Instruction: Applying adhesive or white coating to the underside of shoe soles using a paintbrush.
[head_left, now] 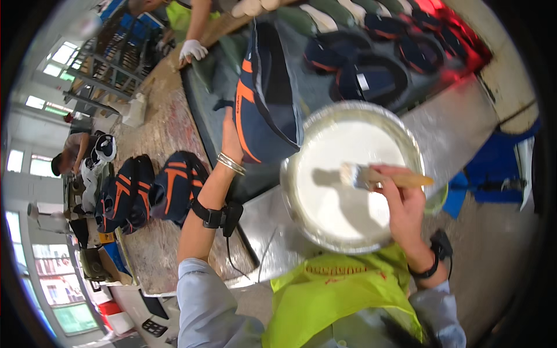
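My left hand point(231, 139) is closed around the side of a navy shoe upper point(268, 110) with orange stripes, holding it raised to the left of a round metal basin point(292, 209). White liquid point(339, 145) fills much of the basin. Above that liquid, my right hand point(402, 200) grips a flat brush point(362, 176) by its wooden handle, fingers wrapped near the metal band. The bristles point left and look whitish, and the brush casts a shadow on the liquid. Part of the left fingers is hidden behind the upper.
Several navy uppers point(168, 188) stand on the worn wooden table at left. More dark shoe pieces point(371, 81) lie on a dark surface at the far right, beside a red glow. A co-worker's white-gloved hand point(192, 50) rests at the far table edge. Another person point(75, 152) sits far left.
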Demonstrator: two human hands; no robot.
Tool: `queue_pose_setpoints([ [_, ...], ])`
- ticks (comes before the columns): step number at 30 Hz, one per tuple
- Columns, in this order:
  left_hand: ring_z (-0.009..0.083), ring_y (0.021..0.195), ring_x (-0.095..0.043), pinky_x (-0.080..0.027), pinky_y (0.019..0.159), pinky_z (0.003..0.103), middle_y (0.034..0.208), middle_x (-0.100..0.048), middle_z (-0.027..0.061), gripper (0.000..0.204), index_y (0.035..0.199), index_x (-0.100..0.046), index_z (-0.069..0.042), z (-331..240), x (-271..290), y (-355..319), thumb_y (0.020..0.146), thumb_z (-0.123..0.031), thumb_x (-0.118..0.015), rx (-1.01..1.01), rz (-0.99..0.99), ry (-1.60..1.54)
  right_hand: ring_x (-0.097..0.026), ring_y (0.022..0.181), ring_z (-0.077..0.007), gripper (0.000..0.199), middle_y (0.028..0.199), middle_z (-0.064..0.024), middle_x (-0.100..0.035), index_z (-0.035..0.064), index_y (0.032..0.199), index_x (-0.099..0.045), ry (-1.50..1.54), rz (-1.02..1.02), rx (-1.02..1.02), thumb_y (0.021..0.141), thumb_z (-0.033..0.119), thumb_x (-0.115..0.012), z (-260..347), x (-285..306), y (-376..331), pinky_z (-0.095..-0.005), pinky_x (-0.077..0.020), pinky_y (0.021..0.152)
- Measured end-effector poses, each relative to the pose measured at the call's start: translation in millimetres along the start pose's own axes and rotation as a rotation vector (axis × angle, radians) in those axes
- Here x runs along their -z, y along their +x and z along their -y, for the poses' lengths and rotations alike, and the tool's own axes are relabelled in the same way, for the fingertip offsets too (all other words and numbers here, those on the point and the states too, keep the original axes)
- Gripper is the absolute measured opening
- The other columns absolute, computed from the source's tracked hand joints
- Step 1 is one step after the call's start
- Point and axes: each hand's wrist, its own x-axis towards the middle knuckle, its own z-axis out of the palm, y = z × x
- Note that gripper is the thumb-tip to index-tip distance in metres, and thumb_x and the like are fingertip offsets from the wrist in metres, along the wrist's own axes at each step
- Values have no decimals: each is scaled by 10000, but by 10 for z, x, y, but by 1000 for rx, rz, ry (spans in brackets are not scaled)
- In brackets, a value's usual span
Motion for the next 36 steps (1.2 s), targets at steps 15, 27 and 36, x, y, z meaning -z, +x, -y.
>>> queue_pose_setpoints([
  [15, 205, 805, -684, -609, 664, 248, 1062, -635, 225, 351, 1238, -501, 25, 1665, 1477, 989, 1016, -237, -431, 557, -308, -703, -599, 1069, -225, 183, 1164, -172, -590, -16, 1124, -541, -128, -131, -113, 985, 96, -500, -133, -102, 339, -336, -563, 825],
  [27, 164, 1086, -598, -518, 850, 293, 1224, -621, 115, 406, 1311, -516, 18, -711, 1566, -186, 945, -158, -492, 235, 391, 999, -618, 1035, -213, 219, 1156, -177, -616, -25, 1134, -547, -143, -52, -59, 986, 134, -517, -10, 73, -117, -333, -553, 828],
  [36, 331, 1241, -513, -420, 1032, 361, 1340, -509, 262, 792, 1447, -319, -1, -1302, 2887, -1074, 753, -157, -667, 690, 313, 1606, -618, 1015, -202, 225, 1145, -159, -621, -22, 1122, -566, -60, 22, -66, 986, 151, -521, -7, 31, -317, -324, -547, 817],
])
